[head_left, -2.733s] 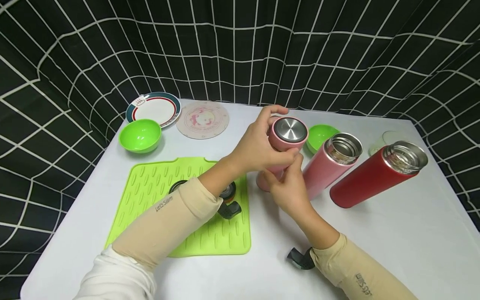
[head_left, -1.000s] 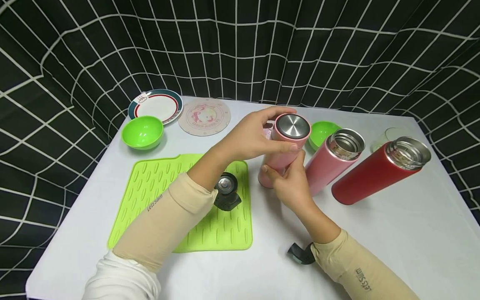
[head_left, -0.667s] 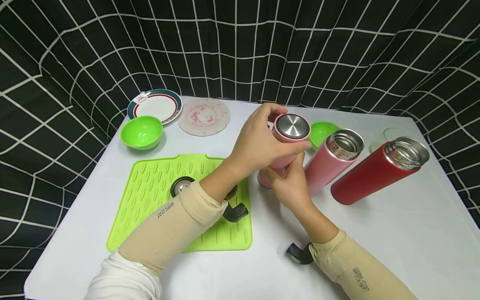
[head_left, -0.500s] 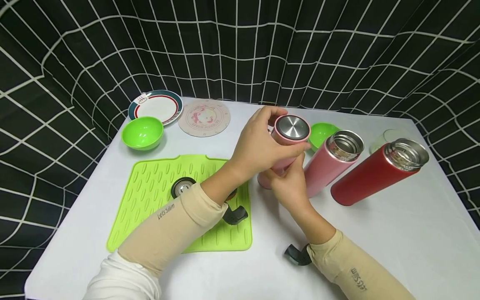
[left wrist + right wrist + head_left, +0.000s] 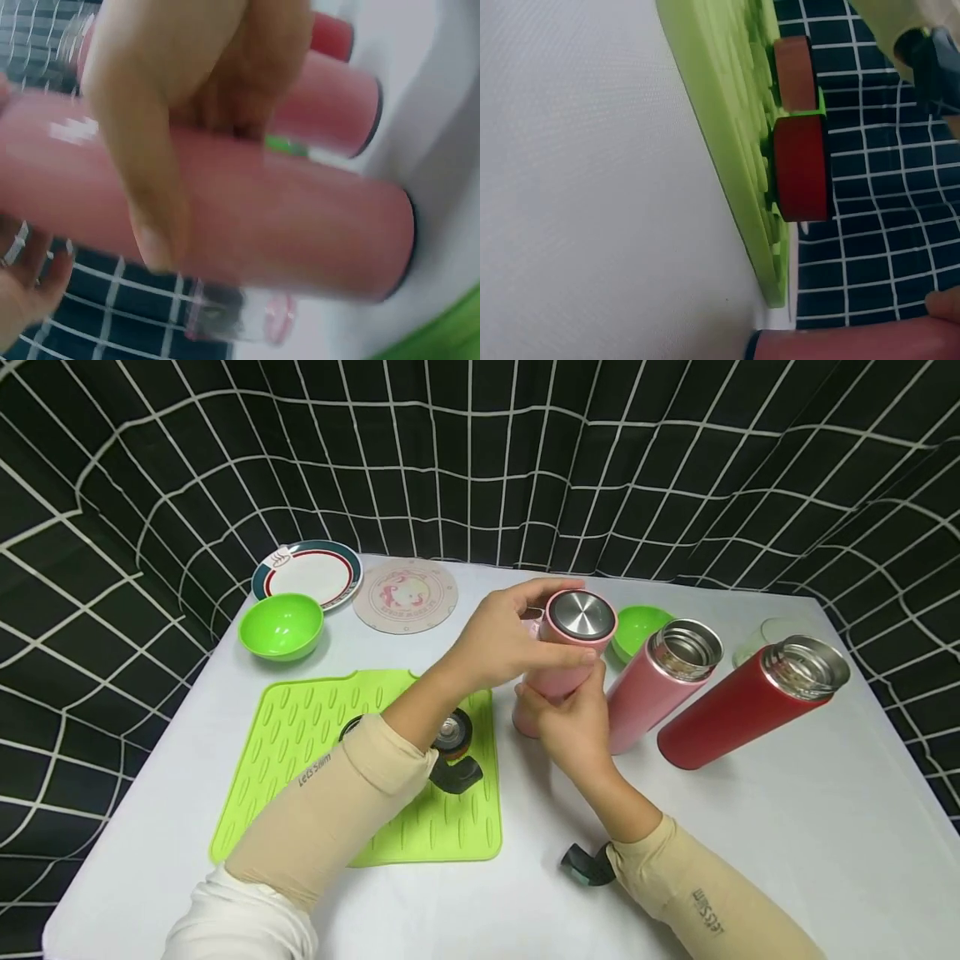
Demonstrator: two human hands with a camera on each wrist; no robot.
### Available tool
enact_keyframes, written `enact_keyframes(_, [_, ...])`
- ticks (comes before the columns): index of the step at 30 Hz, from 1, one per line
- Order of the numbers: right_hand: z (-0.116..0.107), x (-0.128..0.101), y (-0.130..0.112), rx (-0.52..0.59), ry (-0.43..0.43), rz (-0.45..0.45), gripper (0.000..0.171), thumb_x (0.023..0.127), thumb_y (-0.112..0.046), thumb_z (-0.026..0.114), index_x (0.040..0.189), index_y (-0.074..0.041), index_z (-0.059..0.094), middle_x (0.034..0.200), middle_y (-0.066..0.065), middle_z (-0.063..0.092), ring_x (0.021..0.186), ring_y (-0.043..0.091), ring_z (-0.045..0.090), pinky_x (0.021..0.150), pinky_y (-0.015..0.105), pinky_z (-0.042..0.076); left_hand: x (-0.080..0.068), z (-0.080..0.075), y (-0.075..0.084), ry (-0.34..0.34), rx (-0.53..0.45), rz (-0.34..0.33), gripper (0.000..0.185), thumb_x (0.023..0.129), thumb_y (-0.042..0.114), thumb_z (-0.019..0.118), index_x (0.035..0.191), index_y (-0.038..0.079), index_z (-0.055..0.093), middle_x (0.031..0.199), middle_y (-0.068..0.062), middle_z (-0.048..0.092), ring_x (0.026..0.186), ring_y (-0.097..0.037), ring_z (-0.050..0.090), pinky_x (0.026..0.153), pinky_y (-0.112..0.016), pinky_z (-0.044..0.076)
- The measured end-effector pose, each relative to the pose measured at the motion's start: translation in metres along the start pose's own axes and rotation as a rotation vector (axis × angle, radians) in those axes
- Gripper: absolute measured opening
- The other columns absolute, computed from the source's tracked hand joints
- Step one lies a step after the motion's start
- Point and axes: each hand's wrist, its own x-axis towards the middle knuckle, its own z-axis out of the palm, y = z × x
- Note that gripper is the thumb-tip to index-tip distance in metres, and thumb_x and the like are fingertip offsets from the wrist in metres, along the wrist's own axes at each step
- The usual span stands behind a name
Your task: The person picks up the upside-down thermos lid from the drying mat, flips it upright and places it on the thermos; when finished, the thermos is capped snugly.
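A pink thermos (image 5: 557, 683) stands on the table, a little tilted, with a steel-topped pink lid (image 5: 582, 615) on its mouth. My left hand (image 5: 498, 639) grips that lid, thumb across the near side and fingers round the far side. Lower down, my right hand (image 5: 573, 727) holds the thermos body. In the left wrist view the right thumb (image 5: 154, 217) lies across the body. Right of it stand an open pink thermos (image 5: 660, 689) and an open red thermos (image 5: 750, 706). A red lid (image 5: 802, 169) and a smaller pink lid (image 5: 795, 75) rest on the green mat, partly behind my left forearm in the head view.
The green mat (image 5: 292, 752) lies left of the thermoses. Behind it are a green bowl (image 5: 282, 627), a rimmed plate (image 5: 311, 572) and a round pink-printed mat (image 5: 405, 596). Another green bowl (image 5: 639, 628) and a clear glass (image 5: 776, 631) stand behind the thermoses.
My left hand has turned on the lid, its wrist and thumb swinging left since half a second ago. It turned the other way before that. The right hand keeps its hold.
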Motion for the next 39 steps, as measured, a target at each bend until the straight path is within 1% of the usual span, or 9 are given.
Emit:
enact_keyframes(5, [0.001,0.001,0.002,0.083,-0.022,-0.017,0.067,0.078,0.0,0.078,0.13,-0.003,0.036,0.123,0.009,0.053,0.113,0.018,0.055,0.097,0.034,0.043,0.004,-0.003,-0.007,-0.097,-0.089,-0.025,0.073,0.073,0.017,0.087,0.137,0.011,0.052,0.124,0.004,0.059,0.109,-0.014,0.056,0.091,-0.029,0.048])
enact_keyframes(10, [-0.002,-0.002,-0.014,0.152,-0.081,-0.119,0.054,0.079,0.01,0.067,0.126,0.003,0.044,0.116,0.013,0.058,0.107,0.02,0.057,0.095,0.032,0.044,-0.004,0.014,0.002,0.042,0.128,-0.068,0.091,0.064,0.041,0.091,0.135,0.012,0.042,0.127,0.004,0.047,0.109,-0.009,0.051,0.09,-0.022,0.045])
enact_keyframes(14, [-0.004,-0.006,-0.03,0.121,-0.063,-0.073,0.064,0.077,0.01,0.068,0.131,0.003,0.034,0.124,0.014,0.054,0.112,0.019,0.053,0.096,0.03,0.042,-0.006,0.019,0.003,0.145,0.228,-0.029,0.081,0.064,0.042,0.091,0.129,0.012,0.053,0.119,0.006,0.057,0.107,-0.005,0.053,0.088,-0.019,0.044])
enact_keyframes(17, [-0.004,-0.007,-0.033,0.115,-0.055,-0.039,0.069,0.078,0.009,0.07,0.133,0.003,0.029,0.128,0.016,0.05,0.115,0.021,0.053,0.098,0.032,0.041,-0.004,0.015,-0.002,0.14,0.158,0.036,0.07,0.066,0.032,0.091,0.125,0.011,0.06,0.112,0.007,0.064,0.103,-0.005,0.057,0.087,-0.021,0.047])
enact_keyframes(20, [-0.003,-0.004,-0.026,0.115,-0.052,-0.035,0.067,0.077,0.009,0.071,0.13,0.003,0.031,0.126,0.017,0.051,0.113,0.024,0.054,0.097,0.036,0.042,0.0,0.009,-0.008,0.062,0.015,0.06,0.067,0.067,0.022,0.091,0.126,0.008,0.062,0.112,0.004,0.067,0.1,-0.008,0.061,0.086,-0.025,0.05])
enact_keyframes(24, [-0.001,0.001,-0.008,0.086,-0.036,-0.021,0.066,0.077,0.003,0.076,0.128,0.0,0.033,0.123,0.014,0.053,0.11,0.021,0.054,0.095,0.037,0.042,0.006,0.001,-0.015,-0.048,-0.121,0.041,0.067,0.069,0.01,0.088,0.129,0.003,0.06,0.116,-0.001,0.066,0.103,-0.013,0.061,0.09,-0.029,0.048])
enact_keyframes(28, [-0.001,0.004,0.002,0.088,-0.034,-0.025,0.066,0.077,-0.001,0.077,0.127,-0.001,0.034,0.122,0.011,0.052,0.109,0.018,0.054,0.095,0.035,0.042,0.008,-0.001,-0.017,-0.1,-0.149,0.016,0.068,0.071,0.009,0.086,0.132,0.004,0.057,0.119,-0.001,0.064,0.106,-0.015,0.059,0.092,-0.03,0.047])
enact_keyframes(34, [-0.003,0.0,-0.015,0.168,-0.082,-0.043,0.066,0.08,0.007,0.072,0.131,-0.001,0.031,0.126,0.012,0.052,0.112,0.018,0.055,0.097,0.031,0.043,0.002,0.008,-0.007,0.011,-0.004,0.015,0.078,0.069,0.024,0.09,0.134,0.01,0.05,0.123,0.004,0.057,0.105,-0.012,0.056,0.088,-0.027,0.048])
enact_keyframes(39, [-0.006,-0.006,-0.028,0.155,-0.082,-0.015,0.07,0.08,0.008,0.071,0.135,0.0,0.028,0.129,0.017,0.051,0.115,0.022,0.053,0.1,0.034,0.041,0.001,0.01,-0.007,0.069,-0.003,0.029,0.071,0.066,0.022,0.092,0.128,0.01,0.059,0.113,0.006,0.065,0.094,-0.012,0.062,0.081,-0.029,0.052])
